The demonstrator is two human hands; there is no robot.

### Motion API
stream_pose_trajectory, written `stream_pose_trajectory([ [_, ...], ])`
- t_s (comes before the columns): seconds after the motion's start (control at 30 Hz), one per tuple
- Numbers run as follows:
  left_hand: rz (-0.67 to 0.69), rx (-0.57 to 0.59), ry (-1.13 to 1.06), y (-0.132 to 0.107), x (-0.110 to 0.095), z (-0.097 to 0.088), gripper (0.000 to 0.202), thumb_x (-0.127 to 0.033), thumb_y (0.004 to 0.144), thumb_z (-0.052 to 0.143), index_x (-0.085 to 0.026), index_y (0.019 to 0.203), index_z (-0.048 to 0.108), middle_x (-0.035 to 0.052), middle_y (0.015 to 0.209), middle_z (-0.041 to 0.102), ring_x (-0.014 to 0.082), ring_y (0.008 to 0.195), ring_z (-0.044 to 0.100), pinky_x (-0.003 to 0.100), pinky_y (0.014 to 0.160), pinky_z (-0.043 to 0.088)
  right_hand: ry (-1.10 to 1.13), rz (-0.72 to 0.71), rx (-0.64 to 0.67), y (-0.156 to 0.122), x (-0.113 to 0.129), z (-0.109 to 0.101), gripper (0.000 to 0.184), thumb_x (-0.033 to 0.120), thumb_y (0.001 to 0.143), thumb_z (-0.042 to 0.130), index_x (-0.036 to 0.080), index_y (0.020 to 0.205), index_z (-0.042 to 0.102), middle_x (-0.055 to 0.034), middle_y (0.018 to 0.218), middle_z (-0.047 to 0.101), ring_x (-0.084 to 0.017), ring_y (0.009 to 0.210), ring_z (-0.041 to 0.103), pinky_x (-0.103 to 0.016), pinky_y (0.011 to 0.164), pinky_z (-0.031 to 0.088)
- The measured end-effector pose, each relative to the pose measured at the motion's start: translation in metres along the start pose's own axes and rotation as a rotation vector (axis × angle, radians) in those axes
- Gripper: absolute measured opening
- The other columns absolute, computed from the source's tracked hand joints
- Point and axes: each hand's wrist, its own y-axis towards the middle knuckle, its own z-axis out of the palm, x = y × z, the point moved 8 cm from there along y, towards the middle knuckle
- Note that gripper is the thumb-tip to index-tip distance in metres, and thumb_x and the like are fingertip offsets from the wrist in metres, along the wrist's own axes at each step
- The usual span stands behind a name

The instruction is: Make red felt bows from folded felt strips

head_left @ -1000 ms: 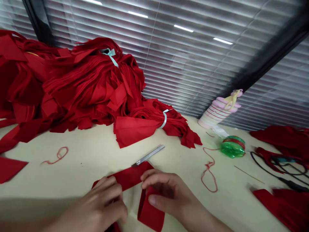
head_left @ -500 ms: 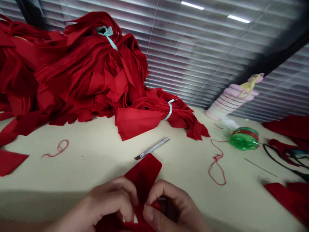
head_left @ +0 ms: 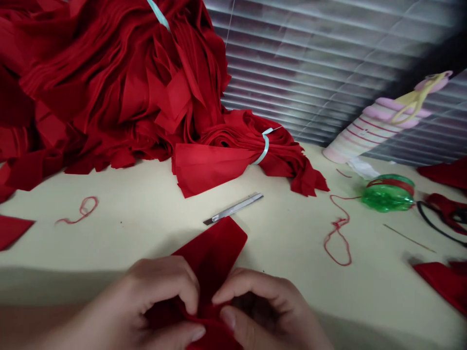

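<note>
A red piece of fabric (head_left: 216,248) is held low in the middle of the view, one end pointing away from me. My left hand (head_left: 156,296) pinches it from the left side, thumb below and bent forefinger above. On the other side my right hand (head_left: 272,308) grips the same fabric, thumb and forefinger close together at a fold. The palms hide the lower part of the fabric. Just beyond its far end lies a slim silver utility knife (head_left: 235,208), blade end toward the fabric.
Large bundles of red fabric strips (head_left: 120,82) fill the back left. A smaller tied bundle (head_left: 226,155) lies in front. To the right are a green spool (head_left: 388,193), red thread (head_left: 337,223), a thin stick (head_left: 408,237) and a pale striped cylinder (head_left: 372,129) by the window blinds.
The view has shifted, with the bundles now higher and nearer. My left thumb has come forward onto the fabric, and the pale gap between my hands is covered.
</note>
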Motion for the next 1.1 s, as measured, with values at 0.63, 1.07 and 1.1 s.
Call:
stream_pose_trajectory([
  [0.63,-0.032,-0.089,0.096,0.004,-0.004,-0.003,0.015,-0.011,0.081,0.057,-0.022,0.089,0.052,-0.0048,0.084,0.058,0.0071,0.072,0.055,0.016,0.063,0.045,-0.267,-0.347,-0.047,-0.004,0.028,0.006,0.013,0.01,0.071,0.063,0.019,0.073,0.055,0.0016,0.068,0.055,-0.008,0.055,0.046,-0.02,0.05,0.039],
  [1.07,0.089,-0.093,0.16,0.002,-0.014,-0.005,0.009,-0.012,0.086,0.055,-0.019,0.081,0.054,-0.0012,0.082,0.056,0.01,0.077,0.054,0.019,0.066,0.043,-0.32,-0.35,-0.056,-0.004,0.03,0.007,0.008,0.012,0.077,0.06,0.019,0.078,0.055,0.0009,0.071,0.057,-0.009,0.059,0.048,-0.02,0.053,0.041],
  [1.1,0.111,-0.094,0.161,0.002,-0.016,-0.005,0.01,-0.011,0.086,0.054,-0.019,0.081,0.053,-0.0008,0.081,0.056,0.0107,0.078,0.053,0.02,0.066,0.043,-0.325,-0.352,-0.058,-0.004,0.03,0.007,0.008,0.012,0.077,0.06,0.019,0.078,0.056,0.0007,0.071,0.057,-0.009,0.059,0.049,-0.02,0.053,0.041],
])
